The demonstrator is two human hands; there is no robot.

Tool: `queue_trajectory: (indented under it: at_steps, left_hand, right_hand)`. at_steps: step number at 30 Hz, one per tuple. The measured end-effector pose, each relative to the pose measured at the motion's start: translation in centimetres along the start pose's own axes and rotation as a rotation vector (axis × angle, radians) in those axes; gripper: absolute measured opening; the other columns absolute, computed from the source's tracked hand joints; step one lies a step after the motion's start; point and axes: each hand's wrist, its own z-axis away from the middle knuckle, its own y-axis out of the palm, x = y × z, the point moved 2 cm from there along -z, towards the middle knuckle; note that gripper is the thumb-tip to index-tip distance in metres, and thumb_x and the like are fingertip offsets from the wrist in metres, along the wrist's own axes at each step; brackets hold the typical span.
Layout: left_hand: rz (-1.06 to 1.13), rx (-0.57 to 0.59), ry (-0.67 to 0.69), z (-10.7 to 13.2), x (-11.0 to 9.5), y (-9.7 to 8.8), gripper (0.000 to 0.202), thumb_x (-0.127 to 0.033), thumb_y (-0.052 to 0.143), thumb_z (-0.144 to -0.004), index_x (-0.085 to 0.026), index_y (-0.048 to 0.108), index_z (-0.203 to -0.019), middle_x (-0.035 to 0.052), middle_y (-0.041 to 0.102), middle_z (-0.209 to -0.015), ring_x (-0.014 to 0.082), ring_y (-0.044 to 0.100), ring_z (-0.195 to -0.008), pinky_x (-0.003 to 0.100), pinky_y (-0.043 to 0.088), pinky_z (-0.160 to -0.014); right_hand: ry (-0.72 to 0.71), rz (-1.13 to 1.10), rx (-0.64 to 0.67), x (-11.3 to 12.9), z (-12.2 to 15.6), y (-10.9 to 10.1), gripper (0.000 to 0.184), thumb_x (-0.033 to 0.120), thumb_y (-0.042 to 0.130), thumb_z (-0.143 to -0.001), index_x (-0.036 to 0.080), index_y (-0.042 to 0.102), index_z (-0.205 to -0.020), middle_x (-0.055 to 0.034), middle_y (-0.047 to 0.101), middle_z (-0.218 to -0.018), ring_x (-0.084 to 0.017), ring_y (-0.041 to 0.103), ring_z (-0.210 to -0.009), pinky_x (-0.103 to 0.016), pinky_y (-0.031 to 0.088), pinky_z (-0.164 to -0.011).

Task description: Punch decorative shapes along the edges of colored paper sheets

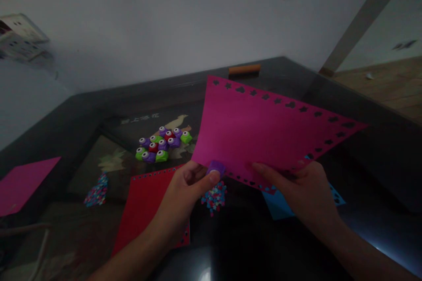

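My two hands, left hand (184, 189) and right hand (306, 193), have one purple punch (216, 167) and one pink sheet (263, 127). I count twelve other punches (163, 145): six purple, four green, two red; three other sheets, one pink (28, 184), one red (148, 204), one blue (278, 206); two confetti heaps (215, 196); one orange stick (244, 70).

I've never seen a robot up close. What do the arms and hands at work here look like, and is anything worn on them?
They are human, with no cables or machine parts. The bare left hand and bare right hand show no gloves or rings. The left forearm and right forearm show no sleeve, watch or bracelet within the frame.
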Motion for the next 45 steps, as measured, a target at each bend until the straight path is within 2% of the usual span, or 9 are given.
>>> queue_trajectory:
  at_steps: [8,13,19,30,34,39,45]
  left_hand:
    - [-0.012,-0.006,0.016,0.00,-0.34,0.17,0.028,-0.036,0.078,-0.070,-0.018,0.071,-0.090,0.0066,0.074,-0.098,0.0217,0.067,-0.095,0.033,0.048,-0.089]
    - [0.018,0.025,0.021,0.13,-0.13,0.05,0.028,-0.032,0.076,-0.074,-0.020,0.070,-0.098,0.0056,0.073,-0.104,0.0201,0.066,-0.098,0.033,0.046,-0.094]
    - [0.015,0.043,0.038,0.26,-0.14,0.06,0.029,-0.030,0.074,-0.077,-0.022,0.069,-0.105,0.0047,0.072,-0.106,0.0194,0.064,-0.101,0.031,0.046,-0.092]
    - [0.028,0.021,0.058,0.03,0.21,-0.29,0.013,-0.028,0.075,-0.076,-0.023,0.070,-0.087,-0.0008,0.074,-0.089,0.0127,0.067,-0.083,0.025,0.048,-0.085]
    - [0.013,-0.003,0.042,0.22,-0.09,-0.06,0.017,-0.030,0.076,-0.073,-0.022,0.070,-0.087,0.0015,0.075,-0.092,0.0164,0.067,-0.090,0.028,0.048,-0.087]
    - [0.006,0.006,0.049,0.22,-0.63,0.29,0.024,-0.032,0.077,-0.072,-0.019,0.070,-0.091,0.0052,0.074,-0.099,0.0226,0.065,-0.102,0.034,0.047,-0.092]
    - [-0.007,0.028,0.062,0.23,-0.74,0.35,0.025,-0.030,0.075,-0.073,-0.020,0.071,-0.096,0.0056,0.073,-0.105,0.0225,0.063,-0.105,0.035,0.045,-0.096]
  right_hand:
    - [0.014,0.026,-0.019,-0.21,0.15,0.06,0.004,0.031,0.073,-0.072,0.028,0.075,-0.071,0.0008,0.075,-0.069,-0.021,0.069,-0.059,-0.034,0.057,-0.060]
    - [0.033,-0.017,-0.054,-0.08,0.26,0.16,0.005,0.030,0.072,-0.073,0.029,0.075,-0.076,0.0016,0.076,-0.076,-0.021,0.071,-0.069,-0.035,0.058,-0.069]
    - [-0.001,0.036,-0.018,0.04,0.05,-0.03,0.004,0.029,0.072,-0.073,0.029,0.075,-0.076,0.0014,0.075,-0.073,-0.022,0.071,-0.068,-0.035,0.058,-0.066]
    - [-0.006,0.046,-0.006,0.23,0.02,-0.03,0.006,0.030,0.072,-0.074,0.030,0.075,-0.079,0.0021,0.076,-0.076,-0.022,0.072,-0.073,-0.034,0.058,-0.071]
    - [0.026,0.025,-0.002,0.42,0.04,0.02,0.010,0.029,0.072,-0.074,0.032,0.075,-0.083,0.0026,0.076,-0.085,-0.023,0.072,-0.079,-0.038,0.058,-0.078]
    - [0.059,-0.020,-0.061,0.53,0.29,0.20,0.012,0.029,0.073,-0.073,0.032,0.075,-0.084,0.0029,0.076,-0.085,-0.026,0.072,-0.082,-0.040,0.058,-0.079]
    - [0.059,-0.016,-0.057,0.53,0.34,0.29,0.010,0.030,0.073,-0.073,0.033,0.075,-0.083,0.0025,0.076,-0.083,-0.026,0.072,-0.083,-0.040,0.058,-0.078]
